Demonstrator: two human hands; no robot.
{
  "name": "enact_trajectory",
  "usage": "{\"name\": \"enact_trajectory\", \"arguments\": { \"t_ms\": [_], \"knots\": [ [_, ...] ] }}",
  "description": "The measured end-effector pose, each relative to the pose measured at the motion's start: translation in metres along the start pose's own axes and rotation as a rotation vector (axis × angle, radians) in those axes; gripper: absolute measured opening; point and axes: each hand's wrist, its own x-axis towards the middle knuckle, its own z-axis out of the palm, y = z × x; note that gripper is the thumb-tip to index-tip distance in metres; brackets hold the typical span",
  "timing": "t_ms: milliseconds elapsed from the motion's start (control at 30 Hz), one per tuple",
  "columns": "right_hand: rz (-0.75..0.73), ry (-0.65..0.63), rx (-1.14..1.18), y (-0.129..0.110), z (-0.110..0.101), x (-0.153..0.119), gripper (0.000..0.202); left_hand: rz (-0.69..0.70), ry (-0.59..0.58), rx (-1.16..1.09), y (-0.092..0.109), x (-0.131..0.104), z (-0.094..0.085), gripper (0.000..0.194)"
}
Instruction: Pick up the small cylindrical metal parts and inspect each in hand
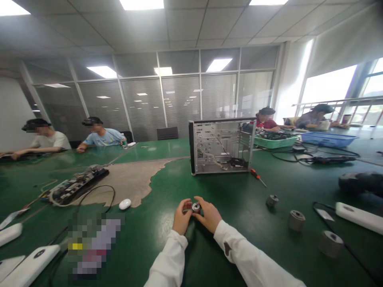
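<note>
A small metal cylinder (196, 207) with a round hole in its top stands between my two hands near the front middle of the green table. My left hand (181, 218) curls in from the left, fingertips and thumb at the cylinder's side. From the right, my right hand (210, 215) closes around it, forefinger behind and thumb in front. The cylinder's lower part is hard to make out. To the right, three similar metal cylinders lie in a slanting row: a small one (272, 200), a larger one (297, 220) and the largest (330, 243).
An open computer case (221, 147) stands ahead, a screwdriver (257, 177) by its corner. On the left are a circuit board assembly (79, 184), a white mouse-like object (125, 204) and cables. Green (277, 142) and blue (329, 139) baskets stand back right. Several people sit around.
</note>
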Motion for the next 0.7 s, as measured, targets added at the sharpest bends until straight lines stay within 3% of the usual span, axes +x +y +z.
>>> {"name": "enact_trajectory", "arguments": {
  "t_ms": [133, 300, 433, 700],
  "knots": [
    [-0.052, -0.006, 0.329, 0.019, 0.01, 0.001, 0.072, 0.113, -0.037, 0.18, 0.006, -0.005, 0.004, 0.037],
    [0.086, 0.041, 0.688, 0.039, 0.014, 0.004, 0.061, 0.278, -0.161, 0.43, 0.011, -0.011, 0.007, 0.042],
    [0.173, 0.094, 0.784, 0.04, 0.016, 0.008, 0.049, 0.258, -0.155, 0.43, 0.013, -0.012, 0.007, 0.046],
    [0.221, 0.117, 0.77, 0.035, 0.012, 0.006, 0.041, 0.098, -0.035, 0.147, 0.019, -0.015, 0.014, 0.038]
  ]
}}
